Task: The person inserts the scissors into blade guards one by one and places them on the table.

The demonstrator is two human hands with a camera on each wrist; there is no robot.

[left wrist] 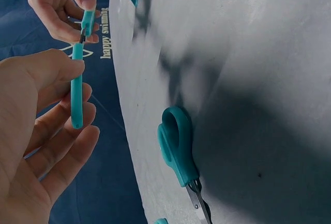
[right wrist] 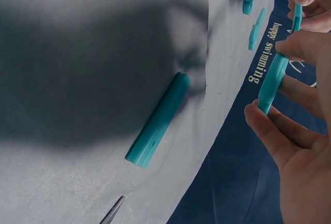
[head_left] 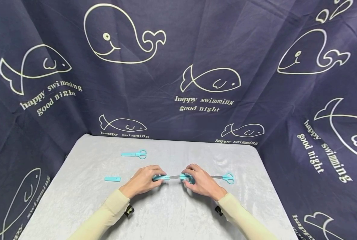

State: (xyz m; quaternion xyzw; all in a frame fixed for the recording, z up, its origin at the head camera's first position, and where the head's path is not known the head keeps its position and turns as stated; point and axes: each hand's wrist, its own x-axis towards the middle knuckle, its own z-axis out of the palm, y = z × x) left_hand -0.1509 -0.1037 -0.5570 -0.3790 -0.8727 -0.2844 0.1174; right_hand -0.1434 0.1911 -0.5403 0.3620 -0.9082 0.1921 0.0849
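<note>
In the head view my left hand (head_left: pixel 145 179) pinches a teal scissors sheath (head_left: pixel 166 177). My right hand (head_left: pixel 202 180) grips the teal handles of a pair of scissors (head_left: pixel 191 180). Between the hands the bare blade (head_left: pixel 174 176) runs from the handles towards the sheath mouth, its tip at that mouth. The left wrist view shows the held sheath (left wrist: pixel 76 89) edge-on between thumb and fingers, blade metal at its upper end. In the right wrist view thumb and fingers hold the handles (right wrist: pixel 273 84) edge-on, raised over the table.
Unsheathed scissors (head_left: pixel 228 178) lie right of my right hand, with a loose sheath (right wrist: pixel 158 125) below that hand. Below my left hand lie other bare scissors (left wrist: pixel 178 141); a sheath (head_left: pixel 112 179) rests to their left. Sheathed scissors (head_left: pixel 134 154) lie farther back on the grey-covered table (head_left: pixel 166 213).
</note>
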